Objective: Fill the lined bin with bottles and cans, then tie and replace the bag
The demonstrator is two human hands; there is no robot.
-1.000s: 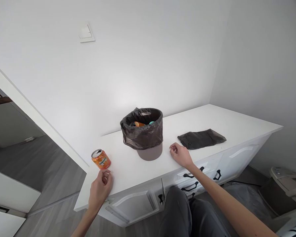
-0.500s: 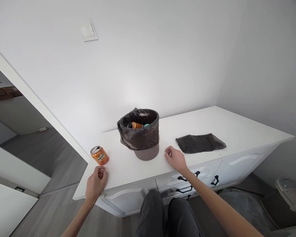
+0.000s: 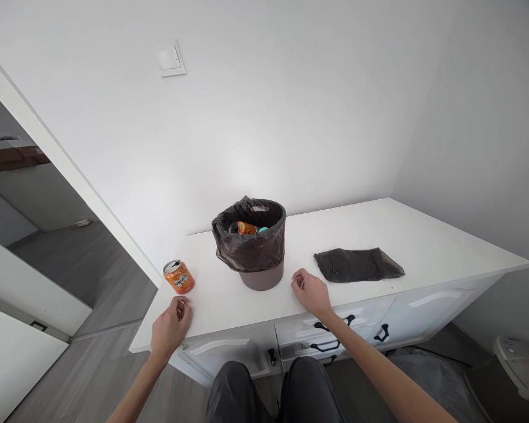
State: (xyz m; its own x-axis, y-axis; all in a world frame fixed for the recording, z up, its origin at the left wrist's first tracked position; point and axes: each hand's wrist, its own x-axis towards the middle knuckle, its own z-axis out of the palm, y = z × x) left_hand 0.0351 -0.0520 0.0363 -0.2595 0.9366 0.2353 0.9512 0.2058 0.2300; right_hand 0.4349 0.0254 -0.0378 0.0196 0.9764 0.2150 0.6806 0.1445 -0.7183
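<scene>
An orange soda can (image 3: 178,277) stands opened at the left end of the white cabinet top. Just in front of it rests my left hand (image 3: 171,324), fingers curled in and holding nothing. A small brown trash bin (image 3: 261,278) stands in the middle, with a black garbage bag (image 3: 250,249) folded over its rim. Inside lie another orange can (image 3: 247,228) and something teal (image 3: 263,230), mostly hidden. My right hand (image 3: 312,291) lies loosely curled on the cabinet top, right of the bin and apart from it, with no object in it. Beside it lies a folded black garbage bag (image 3: 359,264).
The white cabinet (image 3: 229,358) has black handles along its front, and my knees are close to it. Behind is a white wall with a light switch (image 3: 171,59). A doorway opens at the left. A pale appliance (image 3: 522,364) stands on the floor at lower right.
The view has shifted slightly, and my knees sit further left in it. Both hands, the can, the bin and the folded bag keep their places on the cabinet top.
</scene>
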